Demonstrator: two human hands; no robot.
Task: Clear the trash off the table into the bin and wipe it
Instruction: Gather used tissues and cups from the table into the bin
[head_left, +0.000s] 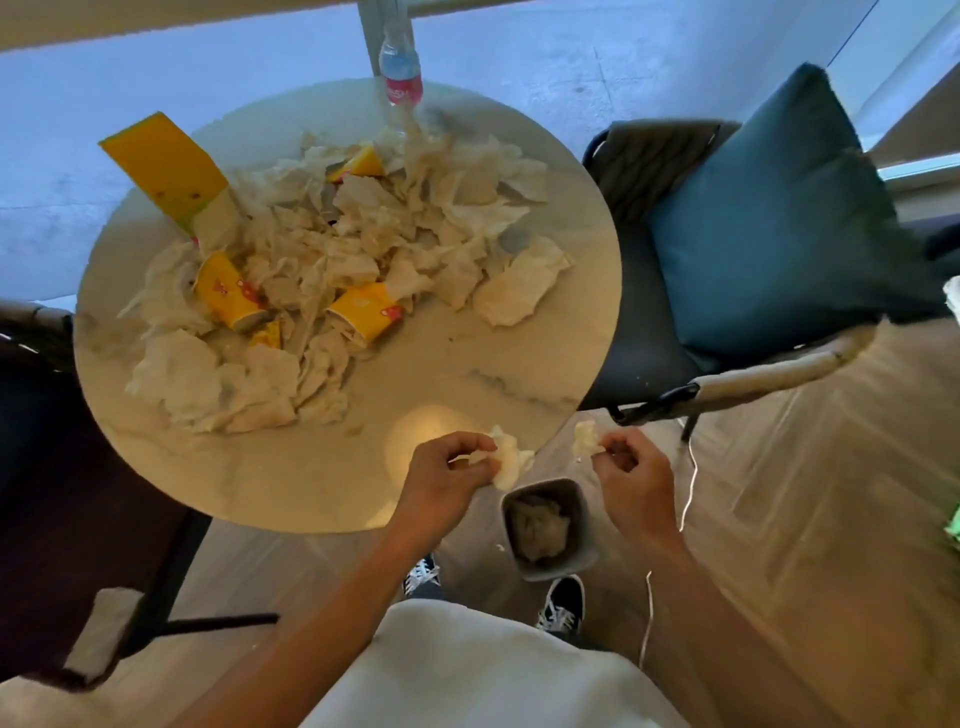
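From the head view, your left hand (448, 470) pinches a crumpled tissue (508, 460) between thumb and curled fingers, just over the near edge of the surface (322, 483) and above the bin (551, 525). Your right hand (631, 475) pinches a smaller wad (587, 439) by its lower end, off the surface, above and just right of the bin. The bin stands on the floor beside the surface's near edge, between your hands, and already has paper in it.

Most of the trash lies beyond the bin, heaped across the middle of the surface: a spread of loose tissues (363, 249), two tipped yellow cups (228, 291) (366, 312), a yellow box (166, 166) at the far left, and a bottle (401, 78) at the far edge.

These tissues look very light and soft, so they will likely squash in a gathered fistful; scoop from the edges of the heap inward. They could drift wide of the small bin opening, so let go low over it. The cups seem light and thin-walled; take them round the body, gently. The bottle looks firmer; grip its middle.
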